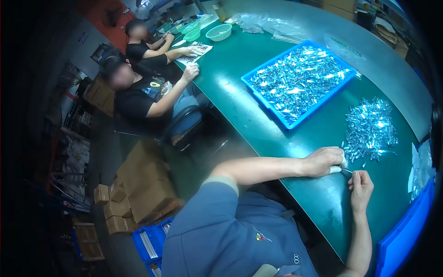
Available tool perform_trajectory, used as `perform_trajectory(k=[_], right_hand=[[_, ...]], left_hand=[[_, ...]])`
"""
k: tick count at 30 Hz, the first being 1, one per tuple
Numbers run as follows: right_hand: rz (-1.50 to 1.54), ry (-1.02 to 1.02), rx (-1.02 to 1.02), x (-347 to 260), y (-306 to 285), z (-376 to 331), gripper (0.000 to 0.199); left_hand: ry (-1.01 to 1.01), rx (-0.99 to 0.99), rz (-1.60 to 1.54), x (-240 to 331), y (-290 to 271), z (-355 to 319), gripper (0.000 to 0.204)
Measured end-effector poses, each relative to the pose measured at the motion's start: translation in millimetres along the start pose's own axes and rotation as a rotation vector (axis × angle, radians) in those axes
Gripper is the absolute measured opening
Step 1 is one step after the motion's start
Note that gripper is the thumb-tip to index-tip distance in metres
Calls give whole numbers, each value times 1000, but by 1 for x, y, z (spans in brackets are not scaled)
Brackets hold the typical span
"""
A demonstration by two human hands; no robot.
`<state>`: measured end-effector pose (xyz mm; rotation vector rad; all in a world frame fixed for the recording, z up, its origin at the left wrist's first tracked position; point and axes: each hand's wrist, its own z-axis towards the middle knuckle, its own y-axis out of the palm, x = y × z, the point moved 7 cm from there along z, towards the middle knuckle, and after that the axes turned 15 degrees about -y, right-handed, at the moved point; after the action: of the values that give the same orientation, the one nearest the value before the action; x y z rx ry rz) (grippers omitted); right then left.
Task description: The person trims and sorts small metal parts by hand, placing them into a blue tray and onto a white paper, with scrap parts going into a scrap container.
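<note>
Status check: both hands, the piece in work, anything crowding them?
Left hand closed on small white piece. Right hand pinching its thin tip. Loose pile of shiny silver parts right beside hands.

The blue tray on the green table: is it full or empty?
Full. The blue tray is covered rim to rim with small shiny silver pieces; only its blue rim shows around them.

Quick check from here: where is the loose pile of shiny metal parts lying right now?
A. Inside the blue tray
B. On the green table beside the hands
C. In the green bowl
B: the loose pile lies bare on the green table, just beyond the left hand.
</note>
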<state>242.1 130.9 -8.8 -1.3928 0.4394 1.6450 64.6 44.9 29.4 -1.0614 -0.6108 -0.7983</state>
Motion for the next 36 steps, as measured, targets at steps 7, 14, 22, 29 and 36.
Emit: perform_trajectory(k=[7,14,22,29,36], right_hand=[[-42,4,-3,0,-4,-3,38],[-173,-90,-155,-16,9,-2,40],[75,-4,37,-12,2,-1,28],[85,44,2,-13,2,-1,29],[106,54,43,-7,-2,-3,29]], left_hand=[[7,-13,-32,3,3,-2,16],[130,25,-64,11,1,-4,23],[60,13,172,12,-17,1,20],[18,278,522,-12,-118,30,19],[-199,474,841,-56,-194,45,21]])
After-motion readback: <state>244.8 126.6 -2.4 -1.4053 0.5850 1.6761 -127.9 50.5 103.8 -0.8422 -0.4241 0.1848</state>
